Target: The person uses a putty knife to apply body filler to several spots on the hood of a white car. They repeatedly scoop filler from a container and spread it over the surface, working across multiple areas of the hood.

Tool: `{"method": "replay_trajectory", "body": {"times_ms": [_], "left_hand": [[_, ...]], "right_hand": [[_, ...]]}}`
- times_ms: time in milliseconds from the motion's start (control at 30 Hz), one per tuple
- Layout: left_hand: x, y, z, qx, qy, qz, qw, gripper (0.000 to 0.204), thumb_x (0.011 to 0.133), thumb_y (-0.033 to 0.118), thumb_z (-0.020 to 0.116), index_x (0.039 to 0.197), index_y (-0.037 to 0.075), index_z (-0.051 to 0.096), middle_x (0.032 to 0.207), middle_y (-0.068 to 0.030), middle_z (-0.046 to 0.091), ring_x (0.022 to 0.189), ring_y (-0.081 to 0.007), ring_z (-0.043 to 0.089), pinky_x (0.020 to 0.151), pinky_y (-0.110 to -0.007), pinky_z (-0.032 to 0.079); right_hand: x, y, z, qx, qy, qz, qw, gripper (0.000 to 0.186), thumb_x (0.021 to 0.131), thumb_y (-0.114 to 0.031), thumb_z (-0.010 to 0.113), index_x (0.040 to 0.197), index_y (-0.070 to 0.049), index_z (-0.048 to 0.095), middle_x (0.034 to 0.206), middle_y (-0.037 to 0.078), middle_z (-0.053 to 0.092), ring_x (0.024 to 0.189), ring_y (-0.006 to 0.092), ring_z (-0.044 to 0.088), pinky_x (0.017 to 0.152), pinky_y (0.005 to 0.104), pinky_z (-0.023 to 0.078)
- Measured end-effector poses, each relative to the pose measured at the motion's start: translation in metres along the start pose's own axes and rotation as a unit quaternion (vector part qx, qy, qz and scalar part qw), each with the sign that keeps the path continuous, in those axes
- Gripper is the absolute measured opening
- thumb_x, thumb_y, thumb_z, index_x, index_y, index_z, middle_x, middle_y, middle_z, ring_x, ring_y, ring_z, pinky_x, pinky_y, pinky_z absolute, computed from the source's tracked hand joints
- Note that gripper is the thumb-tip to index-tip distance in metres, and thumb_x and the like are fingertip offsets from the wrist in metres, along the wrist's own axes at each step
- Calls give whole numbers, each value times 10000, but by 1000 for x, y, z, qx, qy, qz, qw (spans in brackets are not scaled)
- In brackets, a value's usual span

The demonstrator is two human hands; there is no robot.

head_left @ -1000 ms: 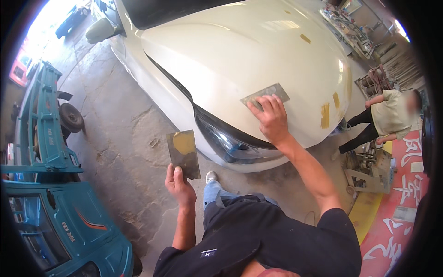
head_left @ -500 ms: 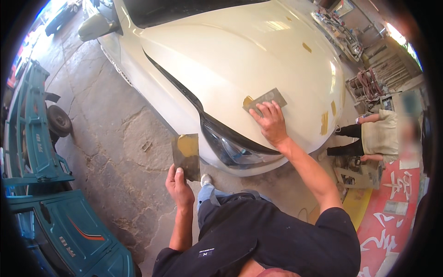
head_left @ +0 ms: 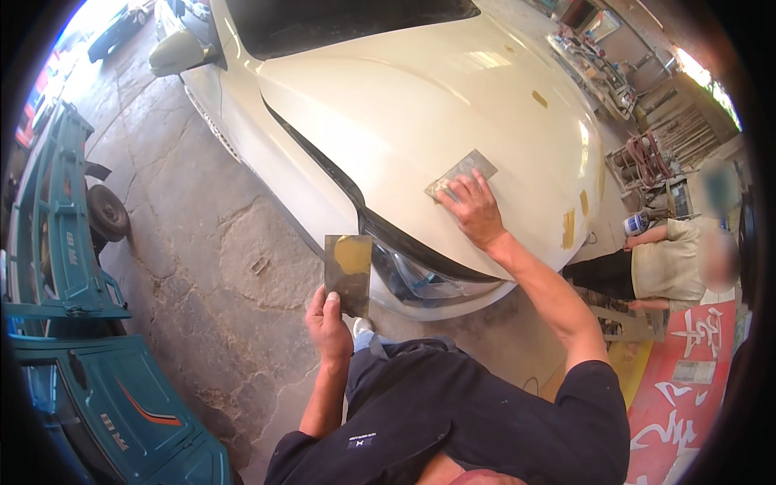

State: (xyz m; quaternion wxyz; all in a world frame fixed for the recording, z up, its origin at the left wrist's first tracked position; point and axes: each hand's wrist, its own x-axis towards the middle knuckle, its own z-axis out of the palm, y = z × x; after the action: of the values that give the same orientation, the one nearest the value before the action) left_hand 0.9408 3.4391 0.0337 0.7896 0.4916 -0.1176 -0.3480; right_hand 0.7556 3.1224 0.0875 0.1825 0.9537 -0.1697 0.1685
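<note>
Your right hand (head_left: 477, 214) grips a flat grey spreader (head_left: 464, 167), fingers across its face; your left hand (head_left: 330, 323) pinches a dark plate (head_left: 347, 284) by its near end, thumb on top, with yellow putty (head_left: 352, 255) toward the far end. The spreader is at the white hood (head_left: 388, 121), beyond the headlight (head_left: 412, 275); whether its edge sits flush is hard to tell. A dug-in corner could score the surface, and a tipped plate could shed putty. The spreader's long axis slants from lower left to upper right; the plate's points nearly straight away from you.
</note>
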Motion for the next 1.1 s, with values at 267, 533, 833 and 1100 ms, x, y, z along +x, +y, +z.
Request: {"method": "replay_trajectory", "body": {"times_ms": [267, 533, 833, 1100], "left_hand": [[10, -10, 22, -13, -52, -33, 998, 340, 1040, 129, 566, 1295, -74, 663, 1090, -29, 718, 933, -75, 629, 809, -228, 480], [13, -33, 64, -135, -181, -166, 960, 389, 1036, 141, 557, 1341, -86, 638, 1179, -92, 728, 1029, -153, 676, 939, -305, 522], [40, -22, 34, -162, -116, -153, 968, 423, 987, 170, 563, 1311, -92, 636, 1184, -114, 727, 1054, -179, 686, 951, -306, 526], [46, -26, 12, -162, -105, -155, 969, 420, 986, 165, 565, 1304, -99, 634, 1198, -120, 725, 1103, -188, 663, 1009, -319, 484]], "right_hand": [[-43, -6, -23, 7, -45, -12, 999, 331, 911, -89, 601, 1209, -128, 738, 1195, 70, 651, 1213, 286, 595, 1207, 550, 407], [6, -77, -119, 678, 100, 392, 614, 355, 1045, 16, 594, 1387, -21, 681, 1139, 12, 724, 975, 126, 631, 906, 299, 507], [-15, -64, -113, 459, -96, 269, 841, 419, 915, 125, 561, 1242, -38, 765, 1057, 105, 688, 975, 246, 670, 907, 311, 532], [24, -42, -33, 23, -2, 85, 996, 433, 849, -17, 594, 1266, -44, 707, 1242, 101, 647, 1222, 308, 581, 1071, 472, 453]]}}
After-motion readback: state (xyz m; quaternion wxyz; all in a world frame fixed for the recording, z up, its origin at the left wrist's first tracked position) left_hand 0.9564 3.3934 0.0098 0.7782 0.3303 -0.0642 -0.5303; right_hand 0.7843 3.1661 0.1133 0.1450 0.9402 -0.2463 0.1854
